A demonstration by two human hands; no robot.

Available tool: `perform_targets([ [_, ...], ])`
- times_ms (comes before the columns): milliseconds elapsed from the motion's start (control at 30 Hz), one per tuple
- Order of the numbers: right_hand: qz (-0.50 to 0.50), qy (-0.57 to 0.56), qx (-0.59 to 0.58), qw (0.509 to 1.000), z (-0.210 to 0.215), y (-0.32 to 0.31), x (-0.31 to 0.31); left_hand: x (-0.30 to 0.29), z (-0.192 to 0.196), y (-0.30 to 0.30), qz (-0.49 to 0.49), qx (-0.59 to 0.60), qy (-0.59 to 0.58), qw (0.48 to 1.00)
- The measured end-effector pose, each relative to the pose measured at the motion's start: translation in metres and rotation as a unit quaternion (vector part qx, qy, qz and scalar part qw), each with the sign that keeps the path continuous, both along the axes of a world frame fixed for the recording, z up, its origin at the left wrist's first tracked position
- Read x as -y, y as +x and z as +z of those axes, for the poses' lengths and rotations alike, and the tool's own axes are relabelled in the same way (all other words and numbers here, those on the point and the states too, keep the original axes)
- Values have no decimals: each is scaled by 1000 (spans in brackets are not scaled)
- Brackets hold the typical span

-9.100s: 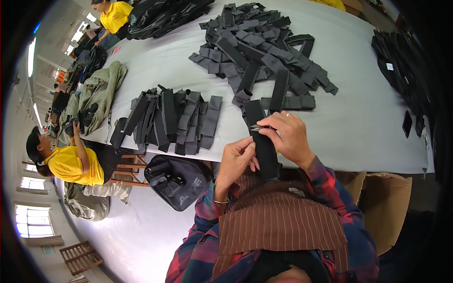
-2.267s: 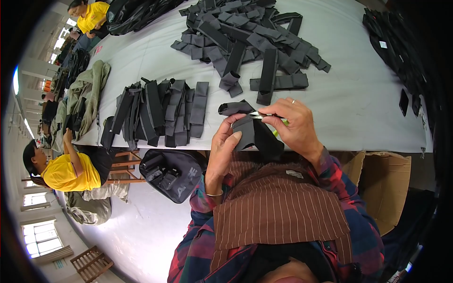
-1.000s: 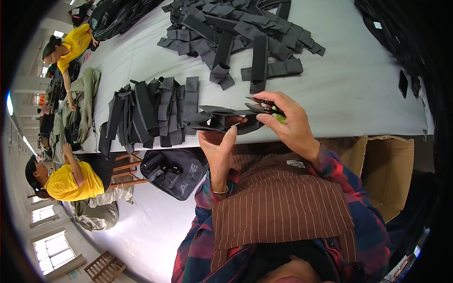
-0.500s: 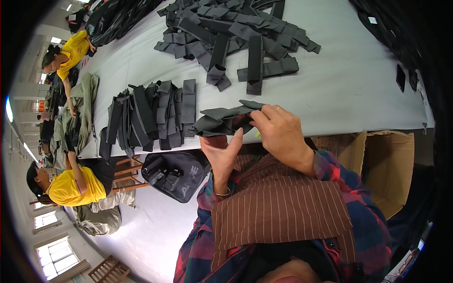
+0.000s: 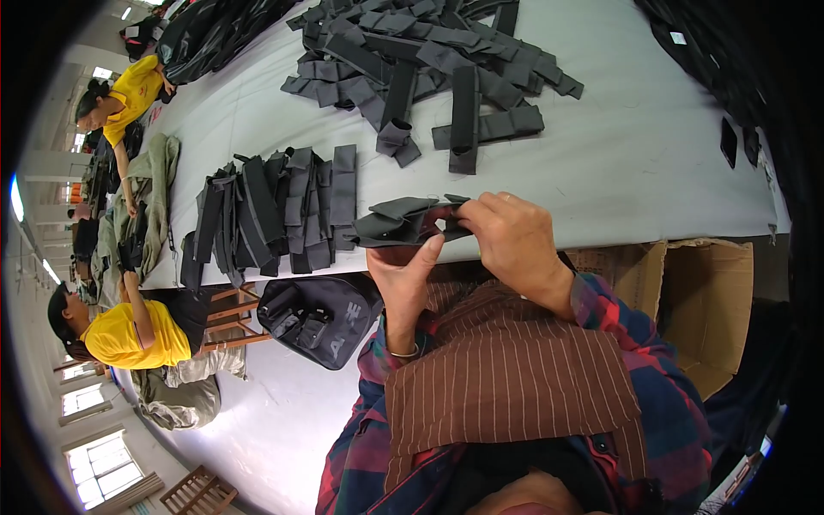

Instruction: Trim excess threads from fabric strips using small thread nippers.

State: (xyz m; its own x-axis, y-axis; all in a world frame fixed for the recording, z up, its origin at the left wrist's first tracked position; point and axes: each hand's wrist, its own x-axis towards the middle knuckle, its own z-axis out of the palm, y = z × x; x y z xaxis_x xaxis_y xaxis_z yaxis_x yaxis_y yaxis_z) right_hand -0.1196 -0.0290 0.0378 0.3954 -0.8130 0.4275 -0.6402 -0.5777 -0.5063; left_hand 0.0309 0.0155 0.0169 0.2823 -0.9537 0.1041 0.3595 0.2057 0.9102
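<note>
Over the table's near edge, my two hands hold one dark grey folded fabric strip. My left hand supports it from below, its thumb pressed up against the near side. At the strip's right end, my right hand pinches the cloth between thumb and fingers. Some fingers of both hands are hidden behind the fabric. Between the hands the layers stand apart, leaving a gap with a reddish inside. Left of my hands lies a row of similar grey strips, side by side. A loose heap of them covers the table farther away.
The white table runs across in front of me. A dark bag sits below its edge at left, by a wooden chair. An open cardboard box stands at right. Two people in yellow shirts work at the left.
The strip's raised right flap has come down, and the gap between its layers looks wider. My right hand has shifted slightly to the right and lower; the left barely moved.
</note>
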Motion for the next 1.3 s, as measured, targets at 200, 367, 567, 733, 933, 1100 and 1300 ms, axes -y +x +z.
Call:
perform_targets([
  [200,30,132,137,981,7,-12,1,7,1,12,-35,-110,-9,993],
  [367,65,204,247,945,8,-14,2,5,0,12,-44,-139,4,989],
  [567,85,227,285,927,7,-10,1,0,-15,15,-83,-124,-7,989],
  [733,85,195,284,935,5,-10,1,1,-17,17,-94,-74,-36,992],
  [933,77,171,236,954,12,-11,0,1,-9,11,-71,-80,-30,994],
  [1100,76,135,184,971,14,-12,0,-3,-22,22,-82,7,-44,996],
  [1300,70,124,235,961,17,-14,8,1,-2,8,-69,-21,-1,997],
])
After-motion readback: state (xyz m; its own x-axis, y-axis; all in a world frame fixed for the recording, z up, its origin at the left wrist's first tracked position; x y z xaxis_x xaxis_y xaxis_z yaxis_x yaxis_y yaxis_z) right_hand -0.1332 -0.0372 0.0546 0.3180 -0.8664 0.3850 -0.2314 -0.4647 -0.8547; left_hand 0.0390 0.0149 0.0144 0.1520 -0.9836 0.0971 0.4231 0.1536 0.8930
